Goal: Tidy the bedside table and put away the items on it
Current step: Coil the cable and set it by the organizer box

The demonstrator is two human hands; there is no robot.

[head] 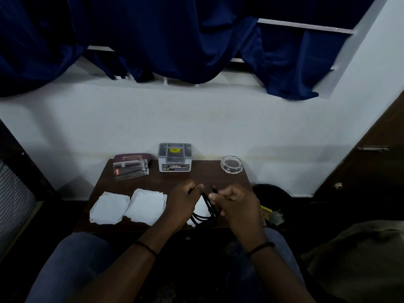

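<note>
Both hands work over the front edge of the bedside table (pixel 218 171), each clamped on a black cable (pixel 206 206). The left hand (pixel 183 202) pinches one stretch of it between curled fingers; the right hand (pixel 234 202) grips another, with a plug end standing up just beside its fingertips. Loops of the cable hang between the hands and rest on the tabletop below them.

Judgement: the step in hand is coiling the cable for storage. It is best done with even loops gathered into one hand, the free plug tucked in last so the coil does not spring open.

Surroundings: two white tissues (pixel 129 206) lie flat at the left front, touching one another, and a third white sheet appears to lie partly under the cable. At the rear stand a clear pen box (pixel 131 169) in front of a maroon spectacle case (pixel 131 157), a grey-lidded plastic container (pixel 175 158), and a glass ashtray (pixel 232 164) at the right corner. A dark bin (pixel 273 197) sits just beside the table on the right.

Obstruction: none in the immediate reach; the white sheet under the cable could be dragged along as the loops lift.
</note>
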